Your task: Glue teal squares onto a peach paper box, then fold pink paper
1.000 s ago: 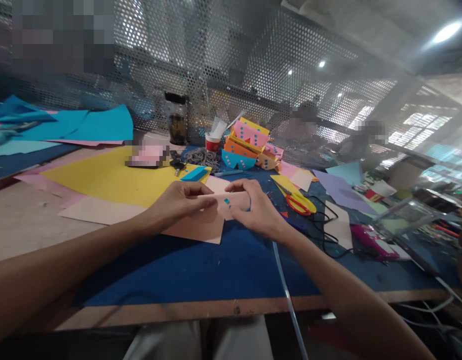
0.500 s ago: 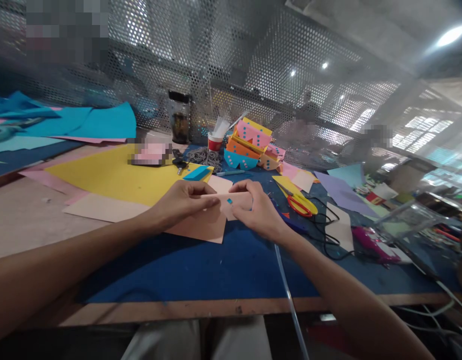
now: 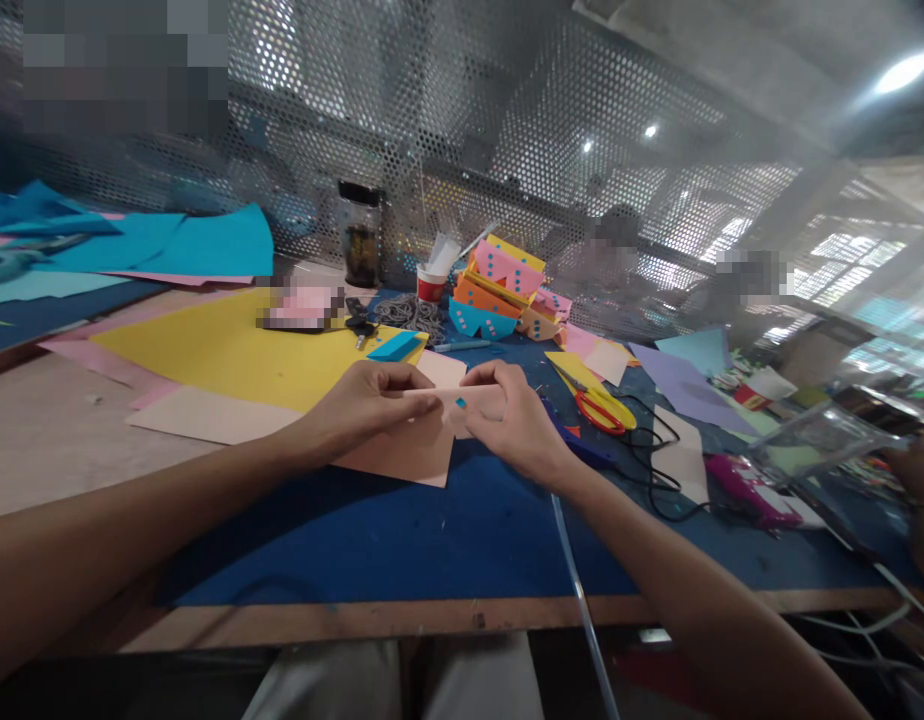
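Between my two hands is a small strip of peach paper (image 3: 473, 398) with a tiny blue square (image 3: 460, 403) on its front. My left hand (image 3: 383, 405) pinches the strip's left end between thumb and fingers. At the other end, my right hand (image 3: 511, 415) grips it, thumb in front and fingers behind. Below the strip lies a larger peach sheet (image 3: 409, 455) on the blue mat (image 3: 402, 540). Just beyond my left hand, a folded blue paper piece (image 3: 397, 346) rests on a yellow sheet (image 3: 207, 345).
Decorated paper pieces (image 3: 499, 285) stand stacked at the back beside a paper cup (image 3: 432, 283) and a dark bottle (image 3: 361, 235). To the right lie red-handled scissors (image 3: 603, 412), a black cord (image 3: 649, 470) and a pink tool (image 3: 751, 490). Another person's hand (image 3: 916, 470) shows at the right edge.
My hands and the peach strip stay almost still. At the far right, another person's hand has come further into view near the clear box.
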Demonstrator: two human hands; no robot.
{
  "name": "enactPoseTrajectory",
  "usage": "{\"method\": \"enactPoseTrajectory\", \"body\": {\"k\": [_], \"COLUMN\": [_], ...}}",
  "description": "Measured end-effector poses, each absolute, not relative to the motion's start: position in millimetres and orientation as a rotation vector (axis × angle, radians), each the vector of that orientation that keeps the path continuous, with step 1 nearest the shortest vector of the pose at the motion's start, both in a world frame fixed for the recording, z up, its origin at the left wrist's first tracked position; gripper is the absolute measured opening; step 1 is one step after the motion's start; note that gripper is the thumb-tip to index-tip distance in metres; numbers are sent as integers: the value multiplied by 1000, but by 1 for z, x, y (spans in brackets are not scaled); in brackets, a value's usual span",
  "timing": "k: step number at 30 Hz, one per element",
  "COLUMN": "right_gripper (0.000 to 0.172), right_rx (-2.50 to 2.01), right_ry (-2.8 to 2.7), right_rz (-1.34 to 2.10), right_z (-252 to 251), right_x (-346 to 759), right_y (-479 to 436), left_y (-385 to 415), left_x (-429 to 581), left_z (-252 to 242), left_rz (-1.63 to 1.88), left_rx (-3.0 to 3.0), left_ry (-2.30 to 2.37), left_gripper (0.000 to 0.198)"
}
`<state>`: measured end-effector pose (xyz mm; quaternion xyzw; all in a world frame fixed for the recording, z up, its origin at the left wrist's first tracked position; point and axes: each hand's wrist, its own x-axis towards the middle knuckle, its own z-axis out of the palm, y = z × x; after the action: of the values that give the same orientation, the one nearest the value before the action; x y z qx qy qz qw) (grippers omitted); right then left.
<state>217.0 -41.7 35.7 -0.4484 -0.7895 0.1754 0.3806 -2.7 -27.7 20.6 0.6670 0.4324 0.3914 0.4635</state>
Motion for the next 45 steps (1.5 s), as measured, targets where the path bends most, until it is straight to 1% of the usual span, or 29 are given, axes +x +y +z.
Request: {"method": "enactPoseTrajectory", "body": {"k": [7,11,19,24,29,30,32,34,35,38,42,45], "right_gripper": [22,26,29,26,33,33,27,22,23,32,44,50], "right_rx": [-1147,-1152,-1092,-1059,-1141,-1187,-1355,-1509,-1574,-1681,-1731,-1761], "right_ry": [-1999,-2003,-1929,-1784,-1844,-1894,-2009,-2126,-2178,-2327,-2363,-2380], "right_rz": [461,483,708,512,413,356,173,116,101,-5,-193,-212], "right_z": [35,38,44,53,60,59,53,44,38,25,17,17], "right_x": [217,218,227,242,281,292,314,334,342,353,350,345], "right_y": [-43,-43,-43,-36,-40,-43,-50,-59,-63,-72,-74,-72], "left_y": [-27,-25,-24,-24,-23,-23,-21,-20,-19,-18,-18,-19], "left_x": [-4,-6,-6,-7,-10,-11,-11,-10,-10,-11,-13,-13], "left_z": [20,17,18,22,23,23,21,19,19,16,16,18], "left_rz": [973,969,975,962,994,1000,1001,1002,1007,1005,965,957], "left_rx": [1649,1633,1600,1522,1520,1504,1461,1421,1410,1405,1398,1385], "left_ry": [1056,1048,1082,1112,1127,1123,1126,1143,1153,1182,1196,1192], "left_gripper": [35,34,36,37,36,35,36,38,39,41,42,42]}}
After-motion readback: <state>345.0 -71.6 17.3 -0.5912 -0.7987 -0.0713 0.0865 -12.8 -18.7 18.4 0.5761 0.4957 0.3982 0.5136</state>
